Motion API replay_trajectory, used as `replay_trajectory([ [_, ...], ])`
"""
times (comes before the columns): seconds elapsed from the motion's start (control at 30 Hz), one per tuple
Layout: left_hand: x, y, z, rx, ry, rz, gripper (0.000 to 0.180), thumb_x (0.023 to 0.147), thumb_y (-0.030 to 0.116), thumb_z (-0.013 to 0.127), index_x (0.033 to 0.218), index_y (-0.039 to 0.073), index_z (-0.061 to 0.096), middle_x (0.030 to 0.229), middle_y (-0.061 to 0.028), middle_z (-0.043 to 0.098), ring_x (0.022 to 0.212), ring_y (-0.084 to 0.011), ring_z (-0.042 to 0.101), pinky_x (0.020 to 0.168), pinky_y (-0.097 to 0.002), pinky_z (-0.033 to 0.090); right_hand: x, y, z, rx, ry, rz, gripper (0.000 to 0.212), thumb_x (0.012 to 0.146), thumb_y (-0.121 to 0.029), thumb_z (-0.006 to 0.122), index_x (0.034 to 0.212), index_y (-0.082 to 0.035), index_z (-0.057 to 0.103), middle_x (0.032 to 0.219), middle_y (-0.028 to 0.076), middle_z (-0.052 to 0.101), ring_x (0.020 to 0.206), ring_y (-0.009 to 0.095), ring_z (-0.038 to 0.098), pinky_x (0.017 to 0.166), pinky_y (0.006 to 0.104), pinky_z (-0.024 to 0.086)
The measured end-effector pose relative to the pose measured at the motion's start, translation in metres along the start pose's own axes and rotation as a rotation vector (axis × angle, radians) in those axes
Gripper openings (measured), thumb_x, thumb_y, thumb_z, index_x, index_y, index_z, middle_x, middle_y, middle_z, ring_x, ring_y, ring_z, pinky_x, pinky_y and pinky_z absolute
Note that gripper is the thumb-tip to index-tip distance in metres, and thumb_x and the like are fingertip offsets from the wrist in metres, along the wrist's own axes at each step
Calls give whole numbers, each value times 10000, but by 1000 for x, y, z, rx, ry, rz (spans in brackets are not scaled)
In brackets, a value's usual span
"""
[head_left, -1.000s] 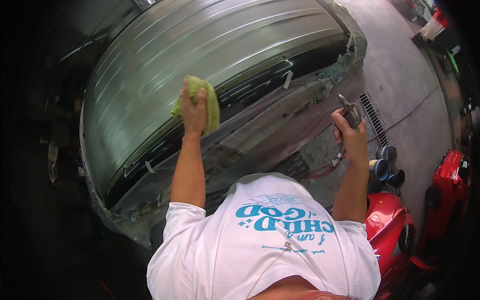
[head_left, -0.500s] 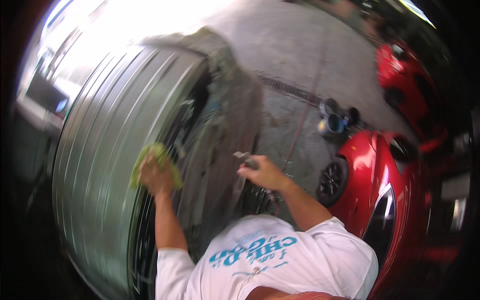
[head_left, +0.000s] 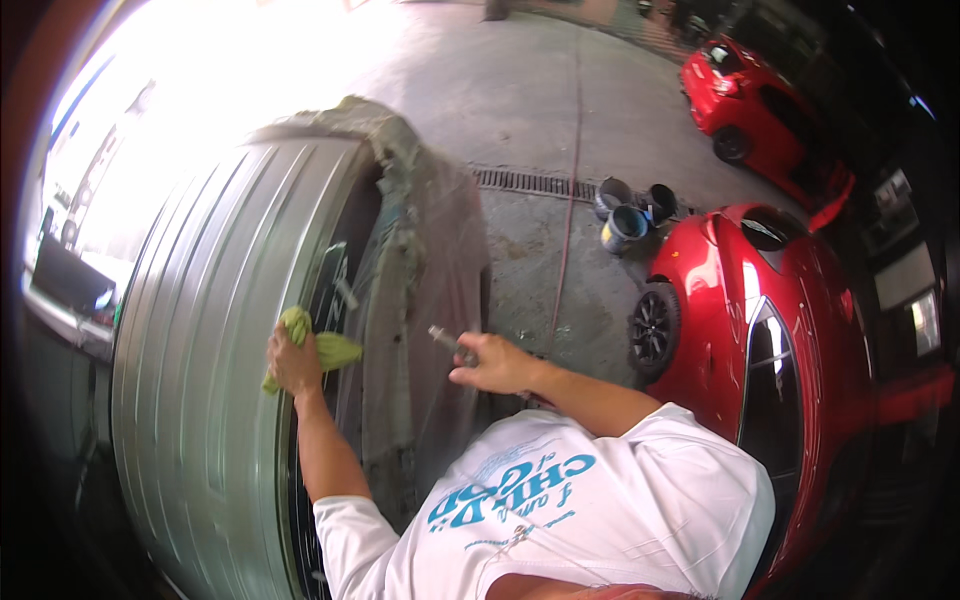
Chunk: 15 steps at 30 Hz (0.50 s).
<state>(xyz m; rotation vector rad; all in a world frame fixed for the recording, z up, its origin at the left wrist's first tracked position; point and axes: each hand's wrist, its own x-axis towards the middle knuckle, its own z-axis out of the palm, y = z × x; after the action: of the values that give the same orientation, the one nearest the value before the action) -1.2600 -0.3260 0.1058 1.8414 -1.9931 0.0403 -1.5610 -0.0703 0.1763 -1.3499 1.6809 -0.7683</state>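
My left hand (head_left: pixel 294 362) is closed around a yellow-green cloth (head_left: pixel 338 350), at the side edge of a grey-green ribbed vehicle roof (head_left: pixel 215 330). The cloth is bunched, with one end fanning out over the dark side window strip. My right hand (head_left: pixel 497 364) grips an air blow gun (head_left: pixel 445 340), its metallic nozzle pointing left toward the vehicle. Below the roof edge, a dusty translucent cover (head_left: pixel 430 290) drapes the vehicle's side, between my two hands. The far end of the roof is bordered by crumpled masking material (head_left: pixel 375 122).
To my right stands a red car (head_left: pixel 700 260) with a black wheel; another red car (head_left: pixel 765 115) is farther back. Several buckets (head_left: pixel 622 230) sit near a floor drain grate (head_left: pixel 535 183). A red hose (head_left: pixel 567 250) runs along the concrete floor. Strong glare fills the upper left.
The cloth, spread flatter under my left hand before, is now bunched up with an end flared rightward. My right hand has shifted slightly left with the blow gun. The whole view has turned.
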Motion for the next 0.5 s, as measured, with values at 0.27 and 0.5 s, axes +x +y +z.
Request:
replay_trajectory([
  [0.27,-77,-71,-55,8,376,-430,635,849,344,844,1409,158,609,1276,-115,678,1206,-389,635,924,-586,508,-32,-73,12,256,183,-538,413,1045,-157,687,1428,-36,587,995,20,668,856,77,639,742,271,527],
  [0.5,-96,-75,-66,174,338,-394,725,825,413,852,1453,176,578,1302,-84,638,1254,-327,585,949,-554,456,35,-140,32,-220,130,-657,406,1064,-156,649,1413,36,570,1150,261,709,1028,394,730,898,462,575],
])
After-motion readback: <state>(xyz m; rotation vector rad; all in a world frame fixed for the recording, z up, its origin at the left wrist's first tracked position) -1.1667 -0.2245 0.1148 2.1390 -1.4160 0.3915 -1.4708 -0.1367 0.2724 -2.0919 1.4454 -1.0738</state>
